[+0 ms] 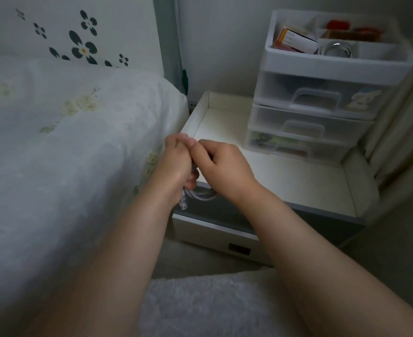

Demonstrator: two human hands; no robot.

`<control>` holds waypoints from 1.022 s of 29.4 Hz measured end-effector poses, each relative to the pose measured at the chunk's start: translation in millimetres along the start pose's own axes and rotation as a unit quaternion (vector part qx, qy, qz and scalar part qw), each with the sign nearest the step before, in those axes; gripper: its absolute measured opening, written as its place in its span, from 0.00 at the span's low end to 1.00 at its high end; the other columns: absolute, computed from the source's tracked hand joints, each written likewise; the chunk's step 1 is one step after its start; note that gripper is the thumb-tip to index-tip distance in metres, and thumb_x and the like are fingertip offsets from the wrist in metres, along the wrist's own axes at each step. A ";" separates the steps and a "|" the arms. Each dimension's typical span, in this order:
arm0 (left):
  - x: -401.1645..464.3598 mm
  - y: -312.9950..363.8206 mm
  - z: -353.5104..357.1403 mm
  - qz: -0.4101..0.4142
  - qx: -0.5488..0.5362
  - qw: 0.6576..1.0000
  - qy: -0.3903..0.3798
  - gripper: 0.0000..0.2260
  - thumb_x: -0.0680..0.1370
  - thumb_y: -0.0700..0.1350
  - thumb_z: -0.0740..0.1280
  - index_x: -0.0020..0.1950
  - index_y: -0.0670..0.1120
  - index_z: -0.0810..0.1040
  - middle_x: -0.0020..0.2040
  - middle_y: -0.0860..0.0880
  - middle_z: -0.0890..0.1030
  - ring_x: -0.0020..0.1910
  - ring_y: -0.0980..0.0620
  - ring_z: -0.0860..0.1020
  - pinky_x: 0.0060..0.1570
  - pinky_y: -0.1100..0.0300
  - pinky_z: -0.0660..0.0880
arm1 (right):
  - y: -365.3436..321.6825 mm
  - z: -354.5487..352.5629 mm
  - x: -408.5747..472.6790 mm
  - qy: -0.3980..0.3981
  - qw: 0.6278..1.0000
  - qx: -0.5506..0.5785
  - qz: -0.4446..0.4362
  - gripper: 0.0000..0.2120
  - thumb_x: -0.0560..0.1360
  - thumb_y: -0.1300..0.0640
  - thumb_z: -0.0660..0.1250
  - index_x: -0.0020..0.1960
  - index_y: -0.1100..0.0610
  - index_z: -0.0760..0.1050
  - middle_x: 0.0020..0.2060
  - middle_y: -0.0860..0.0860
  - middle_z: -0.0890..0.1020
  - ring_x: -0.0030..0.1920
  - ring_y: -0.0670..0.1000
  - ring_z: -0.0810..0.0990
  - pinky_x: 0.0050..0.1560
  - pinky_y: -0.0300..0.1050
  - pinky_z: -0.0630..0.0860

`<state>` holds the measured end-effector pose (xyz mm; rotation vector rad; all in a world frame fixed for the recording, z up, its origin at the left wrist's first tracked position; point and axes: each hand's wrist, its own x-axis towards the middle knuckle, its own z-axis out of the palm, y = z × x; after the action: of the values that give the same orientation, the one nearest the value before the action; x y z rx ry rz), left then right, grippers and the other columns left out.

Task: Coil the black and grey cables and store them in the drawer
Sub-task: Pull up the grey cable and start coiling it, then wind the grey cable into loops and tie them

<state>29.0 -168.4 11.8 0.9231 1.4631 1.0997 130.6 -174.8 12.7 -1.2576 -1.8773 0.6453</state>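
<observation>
- Head view shows one cable [201, 194], pale grey by the look of it, looped into a small bundle between my two hands, above the open drawer [215, 212] of the bedside cabinet.
- Left hand [176, 166] grips the bundle, fingers curled round it; a clear plug end [184, 203] hangs out below the palm.
- Right hand [222, 164] has its fingers bent in against the left, pinching at the top of the coil; I judge it is tucking or winding the last turn, though the contact itself is hidden.
- Progress, as I judge it: the grey cable is nearly coiled but not yet in the drawer. I see no black cable; the drawer's inside is dark and mostly hidden by my arms, so I cannot tell whether it already lies there.
- Left to do: finish this coil, lay it in the drawer, deal with the black cable if it is not stored, and probably shut the drawer.
- Count: one cable in view, one open drawer, two hands.
- Around: one white worktop [285, 176] above the drawer, carrying one plastic organiser [322, 98] with three small drawers and one open top tray holding boxes.
- Further out: one bed [66, 142] to the left, just beside the cabinet.
</observation>
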 end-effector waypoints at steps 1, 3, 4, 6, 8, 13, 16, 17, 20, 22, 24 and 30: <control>-3.9 0.7 1.2 0.021 -0.002 1.000 0.008 0.15 0.82 0.47 0.50 0.63 0.44 0.69 0.25 0.50 0.67 0.17 0.56 0.62 0.19 0.66 0.58 | 1.4 1.1 1.7 0.014 1.000 0.001 0.007 0.22 0.79 0.44 0.57 0.29 0.51 0.71 0.22 0.46 0.73 0.28 0.46 0.72 0.33 0.45 0.71; -9.8 2.7 0.6 0.076 0.009 0.997 0.007 0.13 0.83 0.45 0.50 0.63 0.46 0.69 0.32 0.47 0.74 0.19 0.56 0.66 0.20 0.64 0.63 | 5.7 2.1 4.7 0.036 0.998 0.045 0.028 0.21 0.79 0.47 0.57 0.29 0.52 0.72 0.23 0.48 0.76 0.29 0.48 0.75 0.36 0.47 0.73; -10.3 3.0 -1.2 0.098 0.031 0.995 -0.005 0.13 0.84 0.47 0.50 0.61 0.47 0.71 0.36 0.46 0.77 0.21 0.55 0.70 0.21 0.62 0.68 | 7.8 1.2 5.5 0.050 0.995 0.073 0.041 0.21 0.79 0.48 0.58 0.28 0.51 0.71 0.23 0.47 0.76 0.29 0.48 0.75 0.36 0.47 0.73; -13.4 3.8 -5.6 0.104 0.080 0.989 -0.067 0.17 0.83 0.55 0.51 0.55 0.47 0.75 0.37 0.47 0.80 0.27 0.54 0.75 0.31 0.59 0.75 | 12.8 -2.8 7.2 0.080 0.987 0.122 0.067 0.22 0.79 0.51 0.58 0.26 0.50 0.68 0.21 0.44 0.71 0.26 0.45 0.69 0.34 0.44 0.68; -16.5 3.7 -8.9 0.083 0.094 0.982 -0.144 0.22 0.81 0.60 0.51 0.49 0.46 0.77 0.32 0.50 0.78 0.32 0.54 0.76 0.43 0.56 0.76 | 16.5 -8.6 8.7 0.104 0.978 0.158 0.087 0.22 0.80 0.52 0.58 0.28 0.54 0.68 0.22 0.46 0.69 0.27 0.47 0.67 0.35 0.45 0.66; -22.1 -0.2 -1.1 0.069 0.048 0.975 -0.205 0.22 0.83 0.54 0.50 0.48 0.42 0.78 0.33 0.49 0.81 0.39 0.51 0.80 0.54 0.53 0.75 | 22.2 -18.1 7.6 0.137 0.959 0.206 0.134 0.19 0.80 0.53 0.57 0.31 0.57 0.71 0.24 0.50 0.71 0.29 0.49 0.70 0.35 0.45 0.69; -20.2 -1.0 2.0 0.000 -0.101 0.950 -0.295 0.21 0.84 0.51 0.50 0.50 0.39 0.78 0.31 0.48 0.78 0.35 0.53 0.76 0.53 0.53 0.73 | 22.6 -22.6 4.8 0.148 0.937 0.265 0.172 0.19 0.80 0.54 0.57 0.32 0.57 0.71 0.26 0.53 0.71 0.29 0.51 0.69 0.31 0.43 0.68; -19.4 -0.8 2.7 -0.020 -0.147 0.936 -0.319 0.20 0.84 0.50 0.50 0.51 0.39 0.77 0.31 0.48 0.78 0.35 0.53 0.73 0.54 0.51 0.72 | 22.2 -24.2 4.5 0.152 0.929 0.282 0.186 0.19 0.80 0.54 0.57 0.32 0.57 0.72 0.26 0.53 0.71 0.28 0.50 0.69 0.30 0.42 0.67; -18.8 -1.2 12.1 -0.031 -0.168 0.927 -0.335 0.17 0.84 0.48 0.51 0.51 0.40 0.76 0.31 0.50 0.78 0.36 0.52 0.69 0.52 0.53 0.72 | 27.6 -33.4 2.0 0.156 0.931 0.274 0.185 0.19 0.80 0.53 0.57 0.33 0.57 0.73 0.26 0.54 0.71 0.27 0.49 0.69 0.28 0.40 0.67; -17.8 -1.9 19.2 -0.010 -0.146 0.936 -0.320 0.16 0.84 0.47 0.52 0.53 0.40 0.77 0.35 0.49 0.76 0.34 0.55 0.70 0.48 0.56 0.73 | 33.0 -40.6 0.3 0.142 0.934 0.277 0.176 0.19 0.80 0.54 0.56 0.33 0.57 0.74 0.27 0.54 0.72 0.27 0.49 0.69 0.27 0.38 0.68; -16.9 -3.5 25.5 0.027 -0.082 0.951 -0.296 0.16 0.84 0.47 0.53 0.54 0.40 0.77 0.38 0.47 0.73 0.33 0.56 0.71 0.48 0.55 0.71 | 39.2 -49.2 -1.8 0.101 0.938 0.285 0.169 0.19 0.81 0.53 0.56 0.35 0.57 0.75 0.29 0.56 0.74 0.29 0.50 0.72 0.29 0.36 0.72; -12.0 -7.2 43.3 0.111 0.143 0.962 -0.202 0.18 0.84 0.52 0.51 0.42 0.48 0.74 0.33 0.51 0.72 0.37 0.52 0.71 0.51 0.54 0.70 | 103.8 -86.1 -0.7 0.072 0.958 -0.037 0.274 0.19 0.78 0.42 0.57 0.60 0.53 0.75 0.57 0.54 0.79 0.53 0.53 0.78 0.55 0.51 0.76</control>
<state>73.8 -174.9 6.5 1.4522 1.2124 0.8005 256.5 -136.2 -16.4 -1.8457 -1.4419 0.7461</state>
